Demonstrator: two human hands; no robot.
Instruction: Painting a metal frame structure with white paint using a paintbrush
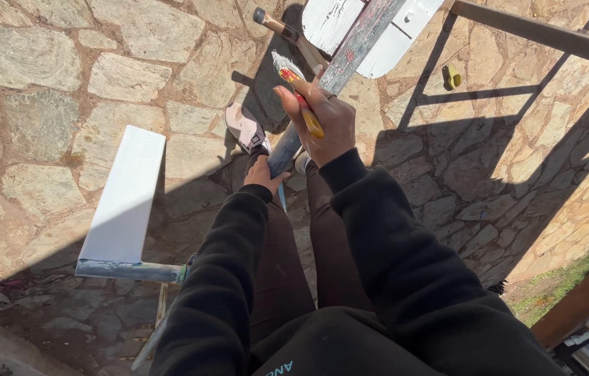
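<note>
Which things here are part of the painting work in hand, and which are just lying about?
In use:
right hand gripping a paintbrush
left hand steadying the long grey slat
white painted boards behind the slat

Lying about:
white plank on the stone paving
second brush
small yellow object

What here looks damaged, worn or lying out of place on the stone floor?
The slat under the paintbrush in the right hand looks worn: grey and reddish patches, while the boards beside it are white. A second brush and a small yellow thing lie loose on the stones.
</note>
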